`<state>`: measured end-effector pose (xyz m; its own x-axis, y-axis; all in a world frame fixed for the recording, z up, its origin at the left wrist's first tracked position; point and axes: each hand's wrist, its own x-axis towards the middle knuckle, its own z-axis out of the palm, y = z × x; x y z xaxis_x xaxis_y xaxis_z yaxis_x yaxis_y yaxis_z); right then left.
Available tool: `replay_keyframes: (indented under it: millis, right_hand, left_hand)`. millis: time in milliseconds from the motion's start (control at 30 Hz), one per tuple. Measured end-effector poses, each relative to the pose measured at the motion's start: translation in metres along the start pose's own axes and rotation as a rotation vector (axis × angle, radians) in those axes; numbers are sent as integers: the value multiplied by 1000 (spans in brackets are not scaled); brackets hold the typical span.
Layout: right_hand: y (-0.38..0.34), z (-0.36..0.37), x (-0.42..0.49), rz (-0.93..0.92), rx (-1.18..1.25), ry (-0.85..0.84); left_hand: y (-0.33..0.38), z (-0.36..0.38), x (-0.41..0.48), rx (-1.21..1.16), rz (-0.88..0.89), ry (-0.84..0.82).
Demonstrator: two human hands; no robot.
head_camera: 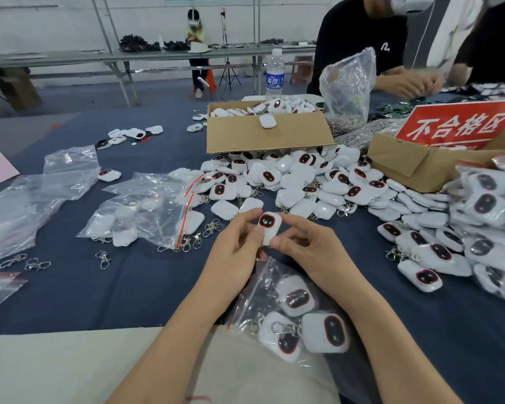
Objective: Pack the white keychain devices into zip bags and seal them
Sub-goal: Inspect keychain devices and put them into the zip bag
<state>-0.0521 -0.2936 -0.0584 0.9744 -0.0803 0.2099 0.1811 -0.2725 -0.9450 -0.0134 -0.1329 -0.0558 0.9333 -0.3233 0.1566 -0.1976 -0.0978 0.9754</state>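
Observation:
Both hands hold one white keychain device (269, 227) with a dark, red-rimmed oval face, upright above the blue table. My left hand (236, 249) pinches its left side and my right hand (306, 246) pinches its right side and bottom. Just below the hands, at the table's near edge, lies a clear zip bag (263, 287) with three white devices (296, 295) inside. A big loose pile of devices (289, 182) lies beyond the hands. To the left lies another zip bag (146, 211) with a red seal strip and devices inside.
A cardboard box (263, 135) of devices stands behind the pile, with a water bottle (274, 72) behind it. Bagged devices (484, 214) are stacked at the right by a box with a red sign (455, 126). Empty bags (27, 205) and loose metal clips (102, 258) lie left. Another person (362, 39) works opposite.

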Motion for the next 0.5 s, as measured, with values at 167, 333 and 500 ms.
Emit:
replay_keyframes:
  millis: [167, 333, 500]
  right_hand:
    - [-3, 2, -2, 29, 40, 16]
    - [-1, 4, -2, 86, 95, 67]
    - [0, 4, -2, 82, 107, 67]
  left_hand:
    - [5, -3, -2, 136, 23, -91]
    - [7, 0, -5, 132, -58, -107]
    - [3, -1, -3, 74, -80, -112]
